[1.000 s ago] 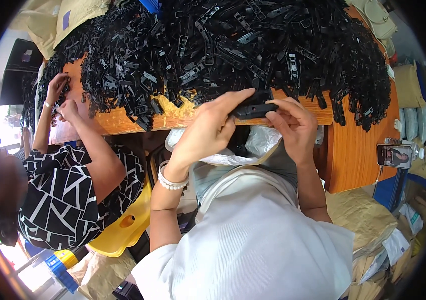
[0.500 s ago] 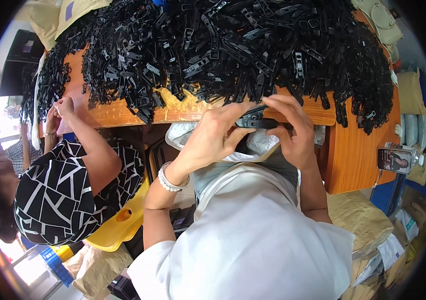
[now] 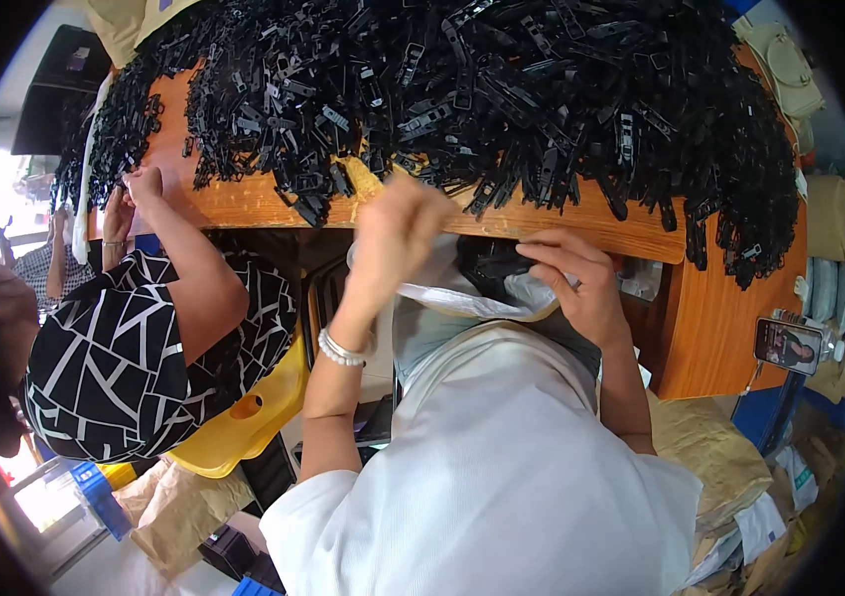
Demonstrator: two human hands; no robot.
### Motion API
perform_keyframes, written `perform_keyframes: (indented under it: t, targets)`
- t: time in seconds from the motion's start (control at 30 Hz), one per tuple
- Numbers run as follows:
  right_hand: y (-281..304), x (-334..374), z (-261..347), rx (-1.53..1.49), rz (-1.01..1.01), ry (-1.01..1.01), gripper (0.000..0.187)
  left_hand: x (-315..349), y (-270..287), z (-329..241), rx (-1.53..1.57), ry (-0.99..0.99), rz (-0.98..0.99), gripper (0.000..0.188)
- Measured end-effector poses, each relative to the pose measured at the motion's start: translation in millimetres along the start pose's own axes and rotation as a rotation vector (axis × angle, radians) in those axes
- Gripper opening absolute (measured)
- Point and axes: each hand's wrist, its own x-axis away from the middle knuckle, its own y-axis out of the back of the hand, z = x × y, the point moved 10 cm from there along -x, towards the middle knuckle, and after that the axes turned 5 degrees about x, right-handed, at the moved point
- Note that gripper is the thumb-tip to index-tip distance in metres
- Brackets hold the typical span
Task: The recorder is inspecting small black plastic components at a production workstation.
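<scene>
My left hand (image 3: 398, 238) is raised at the front edge of the table, close to the pile of black plastic clip-like pieces (image 3: 502, 99). Motion smears its fingers, so whether it holds a piece is hidden. Over the open white bag (image 3: 452, 300) in my lap, my right hand (image 3: 586, 288) has its thumb and forefinger apart, with nothing seen between them. Dark pieces (image 3: 490, 260) lie inside the bag, just left of the right fingertips.
The wooden table (image 3: 631, 233) carries the heap along its far side. At left, a person in a black-and-white patterned top (image 3: 110, 368) sits on a yellow chair (image 3: 244, 427). A phone on a stand (image 3: 788, 346) is at the right, above brown paper sacks (image 3: 710, 457).
The black piece held between both hands has left them. My left hand has moved left toward the table edge, and my right hand has shifted slightly right, its fingers apart.
</scene>
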Motion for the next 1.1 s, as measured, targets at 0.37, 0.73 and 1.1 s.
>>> perform_keyframes:
  t: [0.37, 0.73, 1.1]
  targets:
    - [-0.1, 24.9, -27.0, -0.024, 0.122, -0.21, 0.013, -43.3, 77.1, 54.4, -0.968, 0.154, -0.349, 0.014]
    - [90.0, 54.9, -84.1, 0.071, -0.182, -0.373, 0.012, -63.9, 47.0, 39.2, -0.82, 0.164, -0.163, 0.013]
    - [213.5, 110.2, -137.4, 0.391, -0.606, -0.498, 0.011, -95.3, 17.7, 18.5, -0.102, 0.284, -0.08, 0.034]
